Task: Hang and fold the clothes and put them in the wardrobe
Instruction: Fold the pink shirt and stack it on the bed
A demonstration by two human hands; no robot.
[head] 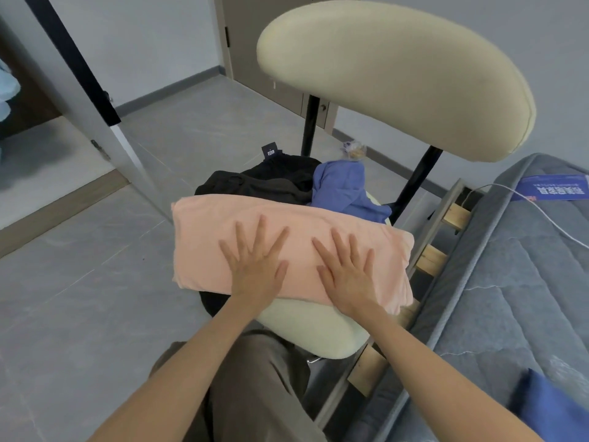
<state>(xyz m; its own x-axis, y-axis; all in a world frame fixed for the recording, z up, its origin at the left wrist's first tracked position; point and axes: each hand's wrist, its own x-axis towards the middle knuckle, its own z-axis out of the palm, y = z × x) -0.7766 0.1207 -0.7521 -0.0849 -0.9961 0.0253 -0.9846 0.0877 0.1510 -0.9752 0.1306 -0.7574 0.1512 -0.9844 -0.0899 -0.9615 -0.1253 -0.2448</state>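
Observation:
A folded peach-pink cloth [207, 237] lies across the cream chair seat [318, 333] on top of other clothes. My left hand [255, 266] presses flat on its middle with fingers spread. Beside it, my right hand [347, 272] presses flat on the cloth's right part, fingers also spread. Behind the pink cloth lie a crumpled black garment [264, 180] with a tag and a bunched blue-purple garment [344, 186]. At the far left an open wardrobe door [95, 100] stands, with pale blue clothing [8, 87] just visible inside.
The chair's cream backrest [398, 74] rises over the pile. A grey mattress [510, 282] on a slatted bed frame lies to the right, with a white cable and a blue label on it. Grey tiled floor [79, 298] spreads to the left. A closed door stands behind.

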